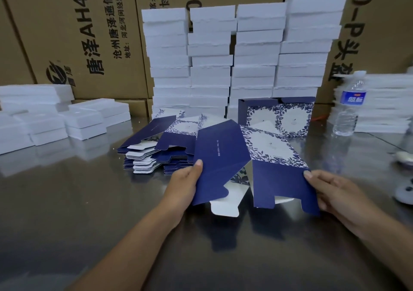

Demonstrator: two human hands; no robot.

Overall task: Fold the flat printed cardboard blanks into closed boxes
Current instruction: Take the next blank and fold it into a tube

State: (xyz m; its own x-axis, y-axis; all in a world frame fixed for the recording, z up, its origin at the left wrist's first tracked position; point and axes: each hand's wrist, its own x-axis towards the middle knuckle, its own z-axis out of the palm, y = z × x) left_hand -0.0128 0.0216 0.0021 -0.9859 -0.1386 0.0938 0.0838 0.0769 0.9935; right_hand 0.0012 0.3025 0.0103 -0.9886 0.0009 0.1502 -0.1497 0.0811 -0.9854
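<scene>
head view shows the left hand point(185, 183) gripping the left edge of a blue printed blank point(223, 156), thumb on top, while the right hand point(335, 192) pinches its right flap. the blank is half opened, held just above the steel table point(67, 201). a stack of flat blanks point(145, 154) lies just behind it, and a folded box point(277, 116) stands before the white foam stacks point(210, 67).

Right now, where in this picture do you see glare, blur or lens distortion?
Head view: the steel table mirrors the white stacks as soft glare; those stacks are overexposed; the water bottle looks smeared; the brown cartons lean outward, a wide-angle effect; the held blue blank is sharp.
</scene>
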